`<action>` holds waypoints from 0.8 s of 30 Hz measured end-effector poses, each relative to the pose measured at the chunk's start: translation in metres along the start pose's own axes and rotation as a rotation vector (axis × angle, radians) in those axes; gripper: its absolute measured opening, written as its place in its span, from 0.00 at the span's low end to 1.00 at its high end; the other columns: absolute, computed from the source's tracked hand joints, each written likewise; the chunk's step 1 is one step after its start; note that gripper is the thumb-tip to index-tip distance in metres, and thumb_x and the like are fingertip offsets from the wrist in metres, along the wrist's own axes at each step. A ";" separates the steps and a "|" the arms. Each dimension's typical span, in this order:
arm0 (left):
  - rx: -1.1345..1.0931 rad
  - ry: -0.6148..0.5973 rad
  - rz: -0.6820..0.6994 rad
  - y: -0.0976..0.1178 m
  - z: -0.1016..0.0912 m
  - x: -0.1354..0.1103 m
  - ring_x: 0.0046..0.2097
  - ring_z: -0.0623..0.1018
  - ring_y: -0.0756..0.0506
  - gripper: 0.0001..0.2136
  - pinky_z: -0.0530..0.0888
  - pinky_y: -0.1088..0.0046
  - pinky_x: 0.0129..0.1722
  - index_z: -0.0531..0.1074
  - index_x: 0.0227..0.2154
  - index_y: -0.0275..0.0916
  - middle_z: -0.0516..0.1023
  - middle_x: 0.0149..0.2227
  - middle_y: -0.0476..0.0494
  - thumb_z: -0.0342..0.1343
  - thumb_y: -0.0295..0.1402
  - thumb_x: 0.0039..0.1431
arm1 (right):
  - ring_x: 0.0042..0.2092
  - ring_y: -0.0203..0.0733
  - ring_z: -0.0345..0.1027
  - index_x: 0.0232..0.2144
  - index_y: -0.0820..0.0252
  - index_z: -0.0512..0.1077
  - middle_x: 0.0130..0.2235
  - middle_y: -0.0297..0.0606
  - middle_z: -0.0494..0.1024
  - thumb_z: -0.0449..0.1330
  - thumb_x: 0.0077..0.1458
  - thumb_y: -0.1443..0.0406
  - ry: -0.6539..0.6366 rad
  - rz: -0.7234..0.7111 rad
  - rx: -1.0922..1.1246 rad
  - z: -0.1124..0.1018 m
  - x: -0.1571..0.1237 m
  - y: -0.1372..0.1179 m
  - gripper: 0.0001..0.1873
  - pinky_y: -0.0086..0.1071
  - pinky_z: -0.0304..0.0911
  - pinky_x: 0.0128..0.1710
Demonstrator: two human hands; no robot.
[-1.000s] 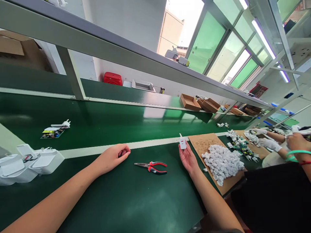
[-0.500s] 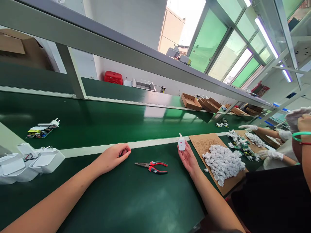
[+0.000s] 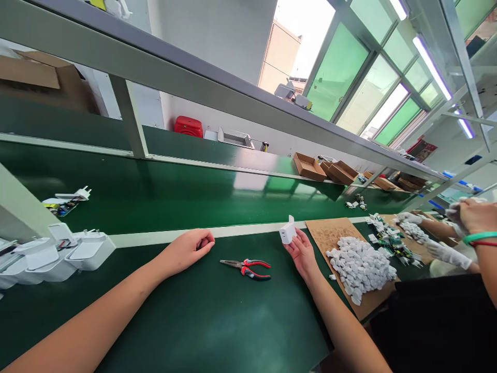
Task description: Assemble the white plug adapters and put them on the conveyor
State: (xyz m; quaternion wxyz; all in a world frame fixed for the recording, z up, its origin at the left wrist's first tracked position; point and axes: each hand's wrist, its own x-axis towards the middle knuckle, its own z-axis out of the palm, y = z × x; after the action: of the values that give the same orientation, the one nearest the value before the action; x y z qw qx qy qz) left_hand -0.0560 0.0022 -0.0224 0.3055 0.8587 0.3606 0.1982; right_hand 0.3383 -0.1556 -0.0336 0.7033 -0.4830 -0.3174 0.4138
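My right hand holds up a small white charger casing between thumb and fingers. A flap stands up from its top and a small dark slot shows on its face. My left hand rests with curled fingers near the white strip along the table; whatever is inside, if anything, is hidden. Long-nose pliers with red and black handles lie on the green table between my hands, touched by neither. To the far left, white charger casings stand in a row, some with raised lids.
Many small white pieces lie heaped on cardboard at right. Beyond them are circuit boards and a co-worker's gloved hands. Another person's arm reaches in at the right edge. A charger board lies at left.
My right hand has turned the charger casing, so its slotted face now points more to the left. The view has shifted slightly. My left hand and the pliers stay in place.
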 end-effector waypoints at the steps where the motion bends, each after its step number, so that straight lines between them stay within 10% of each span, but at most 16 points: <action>1: -0.001 0.004 0.005 0.001 0.000 0.000 0.35 0.75 0.43 0.13 0.66 0.69 0.35 0.76 0.39 0.43 0.77 0.32 0.48 0.53 0.46 0.70 | 0.53 0.46 0.83 0.52 0.47 0.80 0.56 0.35 0.84 0.78 0.54 0.57 -0.016 -0.017 -0.049 0.003 0.001 0.002 0.24 0.41 0.82 0.51; 16: 0.022 0.069 0.051 0.014 0.003 -0.004 0.36 0.77 0.45 0.08 0.69 0.69 0.37 0.78 0.38 0.40 0.80 0.34 0.45 0.57 0.36 0.67 | 0.53 0.52 0.75 0.47 0.51 0.82 0.59 0.44 0.79 0.67 0.60 0.52 -0.360 -0.394 -0.699 0.109 0.105 0.045 0.16 0.58 0.69 0.66; 24: 0.125 0.047 0.041 0.000 0.013 0.003 0.39 0.81 0.45 0.07 0.74 0.71 0.38 0.79 0.43 0.40 0.84 0.37 0.45 0.61 0.36 0.67 | 0.67 0.63 0.72 0.72 0.40 0.66 0.76 0.43 0.60 0.62 0.63 0.50 -0.556 -0.532 -0.930 0.074 0.129 0.087 0.37 0.55 0.72 0.65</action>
State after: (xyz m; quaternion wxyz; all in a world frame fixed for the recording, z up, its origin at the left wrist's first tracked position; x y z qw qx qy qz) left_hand -0.0466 -0.0008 -0.0316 0.2384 0.8785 0.3616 0.2017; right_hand 0.3105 0.0066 -0.0849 0.3885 -0.5176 -0.7470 0.1523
